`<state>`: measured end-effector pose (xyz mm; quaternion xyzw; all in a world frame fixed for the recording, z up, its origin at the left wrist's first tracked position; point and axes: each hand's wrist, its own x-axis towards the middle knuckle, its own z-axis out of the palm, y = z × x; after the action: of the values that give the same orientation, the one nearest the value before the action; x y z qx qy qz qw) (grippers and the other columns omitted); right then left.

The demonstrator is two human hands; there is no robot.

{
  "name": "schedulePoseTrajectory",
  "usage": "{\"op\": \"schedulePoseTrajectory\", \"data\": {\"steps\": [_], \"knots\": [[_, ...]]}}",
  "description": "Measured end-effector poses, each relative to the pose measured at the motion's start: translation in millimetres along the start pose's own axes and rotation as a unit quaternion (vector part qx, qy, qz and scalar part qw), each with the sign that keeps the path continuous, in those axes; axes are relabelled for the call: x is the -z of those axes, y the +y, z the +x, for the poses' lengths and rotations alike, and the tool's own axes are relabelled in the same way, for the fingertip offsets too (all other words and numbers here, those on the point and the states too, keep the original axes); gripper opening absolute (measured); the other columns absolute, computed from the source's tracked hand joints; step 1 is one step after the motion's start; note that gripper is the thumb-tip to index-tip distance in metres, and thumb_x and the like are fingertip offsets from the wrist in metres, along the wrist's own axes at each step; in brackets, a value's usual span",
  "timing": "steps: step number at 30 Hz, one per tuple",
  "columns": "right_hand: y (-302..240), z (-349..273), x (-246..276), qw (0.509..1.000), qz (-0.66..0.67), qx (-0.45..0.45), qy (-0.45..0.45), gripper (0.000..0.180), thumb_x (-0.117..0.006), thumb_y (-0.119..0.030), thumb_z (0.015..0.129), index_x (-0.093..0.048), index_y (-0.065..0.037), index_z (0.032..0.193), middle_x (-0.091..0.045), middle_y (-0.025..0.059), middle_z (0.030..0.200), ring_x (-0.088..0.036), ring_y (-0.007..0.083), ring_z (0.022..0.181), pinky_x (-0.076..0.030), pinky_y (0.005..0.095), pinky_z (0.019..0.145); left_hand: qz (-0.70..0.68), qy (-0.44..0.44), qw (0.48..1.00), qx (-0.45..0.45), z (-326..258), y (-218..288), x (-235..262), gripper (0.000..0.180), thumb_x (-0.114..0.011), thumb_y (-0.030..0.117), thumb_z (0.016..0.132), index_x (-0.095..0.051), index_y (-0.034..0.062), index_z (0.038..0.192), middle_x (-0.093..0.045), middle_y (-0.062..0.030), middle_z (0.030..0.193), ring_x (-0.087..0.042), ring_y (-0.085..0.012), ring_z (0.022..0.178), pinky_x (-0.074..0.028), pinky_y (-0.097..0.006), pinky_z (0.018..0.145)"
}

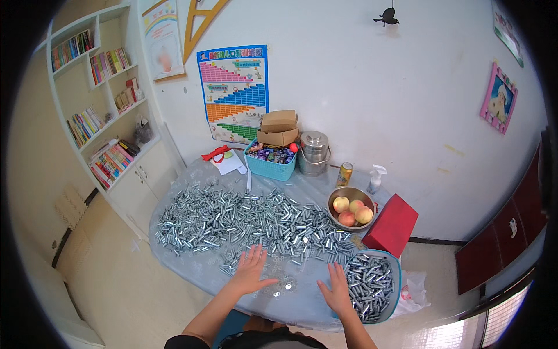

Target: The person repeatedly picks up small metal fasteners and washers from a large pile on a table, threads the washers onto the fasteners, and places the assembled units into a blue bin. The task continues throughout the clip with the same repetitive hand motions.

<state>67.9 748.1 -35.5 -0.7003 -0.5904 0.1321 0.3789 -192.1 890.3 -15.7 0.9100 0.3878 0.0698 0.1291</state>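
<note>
Both hands lie flat on the table with fingers spread and nothing pinched between them. The left hand [251, 269] rests palm down at the near edge of the bolt pile [244, 218], its fingertips reaching in among the loose pieces, and a few small washers [283, 285] are scattered just to its right on the clear plastic cover. The right hand [336, 289] is spread beside the blue tray [396, 273], thumb side toward the washers and outer edge just beside the tray's rim. That tray already holds a fair layer of bolts, though far fewer than what sits outside it. The pile runs across most of the table [192, 273], so judging by how things lie, a small share is sorted into the tray and the bulk remains loose. Behind the pile stand a metal bowl of peaches [350, 212], a red box [392, 225] touching the tray's far side, a blue basket [269, 163] with cardboard boxes on top, a steel pot [314, 152], a can and a spray bottle. Shelves of books line the wall on the left.
</note>
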Motion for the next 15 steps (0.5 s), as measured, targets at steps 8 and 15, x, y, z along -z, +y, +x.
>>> {"op": "schedulePoseTrajectory", "data": {"steps": [8,15], "knots": [[-22,51,-74,0.999,-0.006,-0.042,0.019,0.062,-0.066,-0.028,0.081,-0.042,0.002,0.130,-0.035,0.0272,0.137,-0.033,0.0443,0.127,-0.029,0.0473,0.104,-0.003,-0.022,0.998,-0.051,40,-78,4,0.100,-0.049,0.068,0.078,-0.018,-0.0034,0.142,-0.009,-0.0239,0.149,-0.005,-0.0380,0.139,-0.006,-0.052,0.110],[-44,112,-164,0.995,-0.026,-0.090,0.024,0.061,-0.066,-0.029,0.082,-0.043,0.000,0.129,-0.036,0.0273,0.136,-0.035,0.0433,0.126,-0.031,0.0468,0.103,-0.043,-0.064,0.992,-0.100,86,-175,-5,0.100,-0.052,0.066,0.078,-0.020,-0.0046,0.141,-0.012,-0.0250,0.148,-0.007,-0.0395,0.139,-0.009,-0.054,0.109]]}}
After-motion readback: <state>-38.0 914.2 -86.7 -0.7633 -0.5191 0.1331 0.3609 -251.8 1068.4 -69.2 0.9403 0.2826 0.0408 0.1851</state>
